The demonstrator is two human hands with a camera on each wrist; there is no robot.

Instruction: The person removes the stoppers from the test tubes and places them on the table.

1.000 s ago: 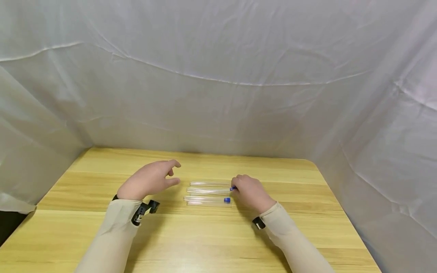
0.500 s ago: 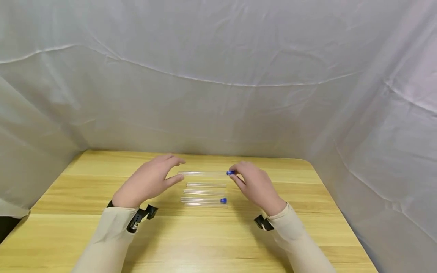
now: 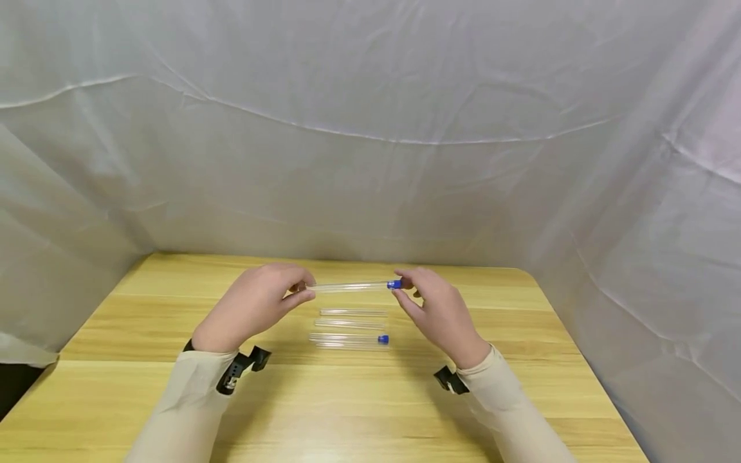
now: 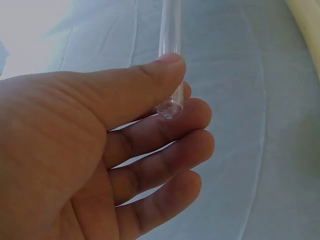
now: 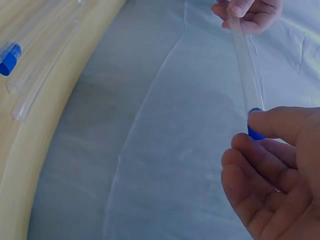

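You've got the clear tube (image 3: 352,287) pinched at both ends, held level above the counter (image 3: 145,399). Your left hand (image 3: 255,308) has thumb and fingers clamped on the closed round end, and your right hand (image 3: 441,310) has its fingertips nipping the blue cap (image 3: 394,283). If that cap is coming off, I'd say let the left hand do the anchoring: slide its pinch a bit further along the tube so it doesn't slip, then twist and pull with the right in line with the tube, not sideways. It's thin and probably flexes or cracks if you bend it.

Right under the held tube, the other tubes (image 3: 350,328) lie side by side on the counter. The one nearest you has a blue cap (image 3: 383,339). Keep your wrists up so you don't roll them. White sheeting (image 3: 370,128) hangs behind.
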